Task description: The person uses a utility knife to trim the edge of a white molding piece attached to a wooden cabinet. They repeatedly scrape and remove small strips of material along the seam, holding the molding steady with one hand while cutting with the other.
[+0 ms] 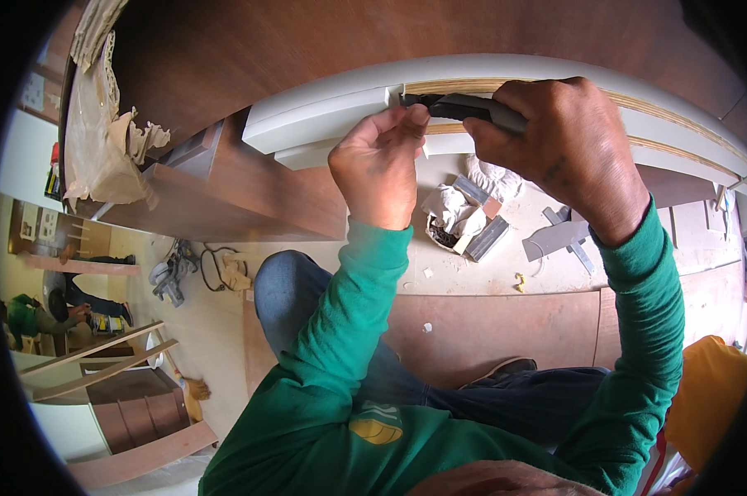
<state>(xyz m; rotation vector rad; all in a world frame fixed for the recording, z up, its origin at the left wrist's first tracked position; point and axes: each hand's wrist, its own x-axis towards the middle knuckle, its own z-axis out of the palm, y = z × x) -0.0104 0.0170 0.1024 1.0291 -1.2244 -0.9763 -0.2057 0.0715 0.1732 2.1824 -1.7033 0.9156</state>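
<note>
the right hand [573, 149] grips a slim black-and-grey tool [478, 111] at the long white plywood-edged board [456, 85], where the left hand's [379, 172] fingertips pinch closed, on what i cannot tell

green sleeves [648, 318] end in snug cuffs [380, 237] below the left hand [375, 169] and the right hand [573, 145], which bears a small dark mark [554, 170]. lower, i see a yellow print [376, 429], blue jeans [284, 293], a dark shoe [510, 366].

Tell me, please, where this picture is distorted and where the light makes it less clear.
Head view: fisheye distortion bows the long white board, with corners black; same view: pale haze softens the left sleeve, while the right hand looks fairly clear.
</note>
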